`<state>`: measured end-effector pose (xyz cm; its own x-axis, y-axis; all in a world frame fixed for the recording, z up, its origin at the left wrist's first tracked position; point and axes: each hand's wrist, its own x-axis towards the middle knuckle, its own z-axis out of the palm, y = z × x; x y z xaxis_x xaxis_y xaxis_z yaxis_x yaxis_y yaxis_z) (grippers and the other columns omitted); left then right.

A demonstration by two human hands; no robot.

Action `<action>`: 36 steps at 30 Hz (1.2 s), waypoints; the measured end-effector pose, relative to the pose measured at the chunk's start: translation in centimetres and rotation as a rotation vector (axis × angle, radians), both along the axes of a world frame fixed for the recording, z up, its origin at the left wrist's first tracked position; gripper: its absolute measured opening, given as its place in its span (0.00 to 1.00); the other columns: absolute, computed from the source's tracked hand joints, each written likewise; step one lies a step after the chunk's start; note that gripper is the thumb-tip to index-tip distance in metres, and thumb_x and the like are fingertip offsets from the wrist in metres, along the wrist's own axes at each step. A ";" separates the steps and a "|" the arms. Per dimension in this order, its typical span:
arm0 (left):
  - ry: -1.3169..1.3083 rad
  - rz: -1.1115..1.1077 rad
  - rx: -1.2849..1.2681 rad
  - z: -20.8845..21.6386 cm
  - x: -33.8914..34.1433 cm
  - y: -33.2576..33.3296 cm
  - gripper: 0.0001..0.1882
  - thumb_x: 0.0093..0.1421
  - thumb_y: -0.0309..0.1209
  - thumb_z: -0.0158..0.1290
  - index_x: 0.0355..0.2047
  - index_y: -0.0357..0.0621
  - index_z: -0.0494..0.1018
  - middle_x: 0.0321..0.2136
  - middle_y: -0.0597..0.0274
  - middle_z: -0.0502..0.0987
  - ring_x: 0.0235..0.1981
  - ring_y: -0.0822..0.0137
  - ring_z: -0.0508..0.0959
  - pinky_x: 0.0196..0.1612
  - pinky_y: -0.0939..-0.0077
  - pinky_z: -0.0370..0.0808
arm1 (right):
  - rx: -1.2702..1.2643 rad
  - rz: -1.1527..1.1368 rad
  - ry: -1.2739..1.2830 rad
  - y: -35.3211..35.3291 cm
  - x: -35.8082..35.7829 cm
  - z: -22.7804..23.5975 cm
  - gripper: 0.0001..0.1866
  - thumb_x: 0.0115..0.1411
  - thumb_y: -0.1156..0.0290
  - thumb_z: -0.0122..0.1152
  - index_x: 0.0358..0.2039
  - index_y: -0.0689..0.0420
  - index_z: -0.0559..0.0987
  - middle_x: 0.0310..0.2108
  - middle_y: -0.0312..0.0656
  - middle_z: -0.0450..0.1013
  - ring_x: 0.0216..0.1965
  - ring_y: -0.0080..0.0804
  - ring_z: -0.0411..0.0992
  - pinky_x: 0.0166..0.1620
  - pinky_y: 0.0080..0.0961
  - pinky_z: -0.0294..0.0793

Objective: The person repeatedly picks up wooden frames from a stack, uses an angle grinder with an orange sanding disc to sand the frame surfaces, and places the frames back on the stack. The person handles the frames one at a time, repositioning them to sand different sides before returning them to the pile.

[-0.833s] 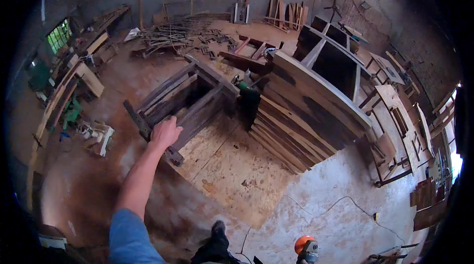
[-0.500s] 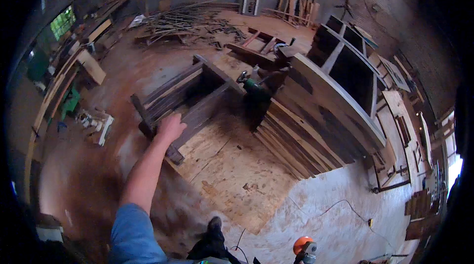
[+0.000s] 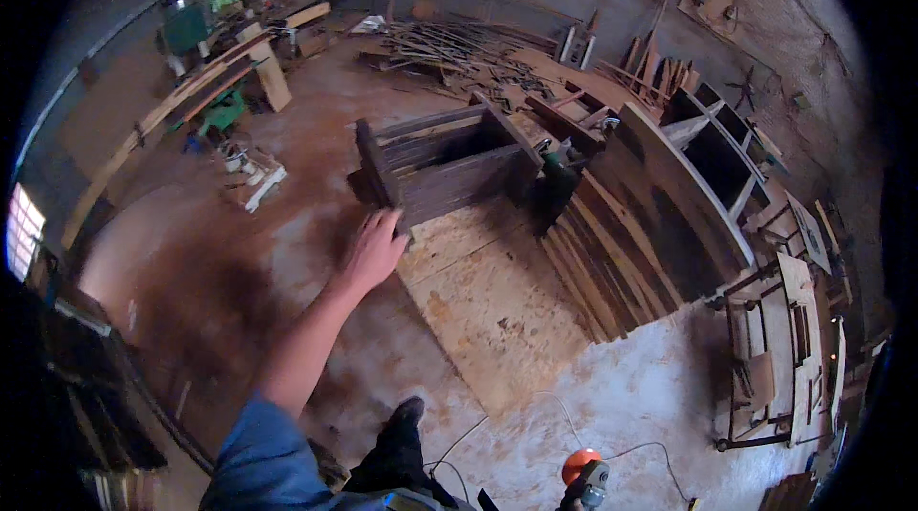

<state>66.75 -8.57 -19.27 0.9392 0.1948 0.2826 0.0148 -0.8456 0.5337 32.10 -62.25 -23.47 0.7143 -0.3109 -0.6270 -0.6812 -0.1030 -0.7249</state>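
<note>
My left hand (image 3: 371, 251) reaches forward with its fingers curled over the near end of a dark wooden frame (image 3: 469, 176), at its left leg. The frame lies on its side on a plywood sheet (image 3: 488, 305) and has slats and a hollow middle. Low in the view, an angle grinder (image 3: 595, 484) with an orange disc (image 3: 579, 464) is held by my right hand (image 3: 577, 504), which barely shows at the lower edge. To the right of the frame stands a large wooden cabinet piece (image 3: 636, 224) with striped boards.
A pale cable (image 3: 643, 446) runs over the floor near the grinder. A metal rack with boards (image 3: 798, 348) stands at right. Scrap wood (image 3: 469, 47) is heaped at the back. A workbench (image 3: 182, 105) and a white-and-green machine (image 3: 251, 167) are at left.
The view has swung left, so the furniture sits further right and higher. My left hand has moved from over the frame's side to the near end of its leg. The grinder stays low.
</note>
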 end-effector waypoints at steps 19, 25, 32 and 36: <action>-0.121 0.915 0.510 20.9 -70.8 10.6 0.21 0.57 0.33 0.56 0.50 0.43 0.70 0.42 0.46 0.76 0.43 0.45 0.77 0.44 0.53 0.76 | 0.124 0.945 -0.255 16.1 0.5 -4.0 0.23 0.61 0.47 0.58 0.34 0.58 0.77 0.25 0.39 0.73 0.27 0.30 0.71 0.29 0.33 0.71; -0.134 1.191 0.854 31.0 -83.3 15.0 0.23 0.56 0.31 0.57 0.53 0.45 0.69 0.40 0.47 0.76 0.42 0.44 0.77 0.42 0.52 0.76 | 0.181 1.157 -0.273 27.3 -3.2 -3.0 0.24 0.61 0.47 0.58 0.35 0.58 0.77 0.25 0.39 0.73 0.26 0.30 0.71 0.29 0.33 0.71; -0.134 1.253 1.091 40.2 -95.1 28.0 0.31 0.52 0.36 0.62 0.55 0.38 0.67 0.50 0.47 0.72 0.52 0.47 0.72 0.55 0.56 0.70 | 0.175 1.168 -0.275 35.7 -11.2 -1.9 0.24 0.61 0.46 0.58 0.35 0.58 0.77 0.25 0.39 0.73 0.26 0.30 0.71 0.29 0.32 0.71; -0.002 1.245 1.053 42.4 -99.7 34.5 0.37 0.47 0.41 0.66 0.55 0.39 0.68 0.52 0.46 0.72 0.54 0.46 0.71 0.57 0.56 0.70 | 0.155 1.115 -0.254 37.8 -15.6 -1.8 0.24 0.61 0.46 0.58 0.35 0.58 0.77 0.25 0.39 0.73 0.26 0.30 0.71 0.29 0.32 0.71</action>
